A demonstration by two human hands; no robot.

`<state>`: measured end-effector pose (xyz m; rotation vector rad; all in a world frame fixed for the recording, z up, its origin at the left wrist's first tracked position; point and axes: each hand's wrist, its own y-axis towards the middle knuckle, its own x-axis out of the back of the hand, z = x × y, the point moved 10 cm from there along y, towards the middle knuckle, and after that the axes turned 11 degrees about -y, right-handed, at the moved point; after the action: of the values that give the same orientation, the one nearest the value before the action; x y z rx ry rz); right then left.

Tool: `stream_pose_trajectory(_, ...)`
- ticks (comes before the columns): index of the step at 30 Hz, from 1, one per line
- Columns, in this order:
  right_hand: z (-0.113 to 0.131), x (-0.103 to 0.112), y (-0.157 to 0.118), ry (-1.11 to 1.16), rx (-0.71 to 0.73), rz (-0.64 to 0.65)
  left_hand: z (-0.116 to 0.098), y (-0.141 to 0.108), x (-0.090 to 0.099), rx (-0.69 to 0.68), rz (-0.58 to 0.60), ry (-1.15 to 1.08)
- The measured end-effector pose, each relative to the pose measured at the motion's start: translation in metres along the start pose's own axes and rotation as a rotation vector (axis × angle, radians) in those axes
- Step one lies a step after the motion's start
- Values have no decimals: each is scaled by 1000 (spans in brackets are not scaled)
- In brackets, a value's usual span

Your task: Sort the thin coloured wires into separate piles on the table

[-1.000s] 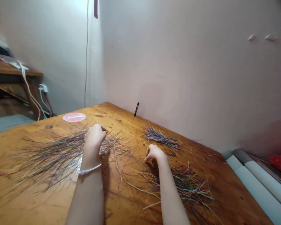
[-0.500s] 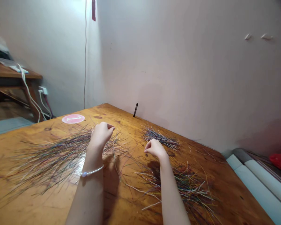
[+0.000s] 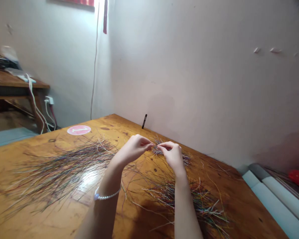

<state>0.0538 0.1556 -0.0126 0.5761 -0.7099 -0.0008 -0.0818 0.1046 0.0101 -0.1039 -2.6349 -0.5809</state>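
Observation:
My left hand (image 3: pixel 137 147), wearing a pearl-like bracelet (image 3: pixel 107 196) at the wrist, pinches thumb and finger together above the middle of the table. Facing it closely, my right hand (image 3: pixel 173 154) also makes a pinch, fingertips a short gap apart from the left ones. Whatever lies in either pinch is too thin to make out. Just behind the fingertips is a small bundle of thin wires (image 3: pixel 186 159), partly hidden by my right hand. A long spread of thin coloured wires (image 3: pixel 72 162) lies at left. Under my right forearm sits another tangled wire pile (image 3: pixel 206 199).
A pink round sticker marked 1 (image 3: pixel 79 129) is on the wooden table (image 3: pixel 52 219). A black marker (image 3: pixel 144 121) stands near the wall edge. Loose strands lie at right, by pale panels (image 3: pixel 269 199). Another desk with cables (image 3: pixel 35 99) is at far left.
My left hand has moved right, away from the long wire spread, and my right hand slightly right and up. The fingertips are now close together. The view has tilted up a little.

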Motion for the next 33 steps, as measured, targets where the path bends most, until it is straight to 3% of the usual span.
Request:
stream_pose_trajectory(5,17,30,-5,139,54,-142,-28,5,-24,-148,-32,-290)
stream_pose_trajectory(14,43,71,-24,370,170,-313,-53,2,-33,-223,-54,-572)
stream_pose_trajectory(27,48,80,-28,428,154,-290,-55,4,-38,-222,8,-677)
stream_pose_trajectory(33,39,78,-29,503,92,-309,-56,4,-39,-226,4,-738)
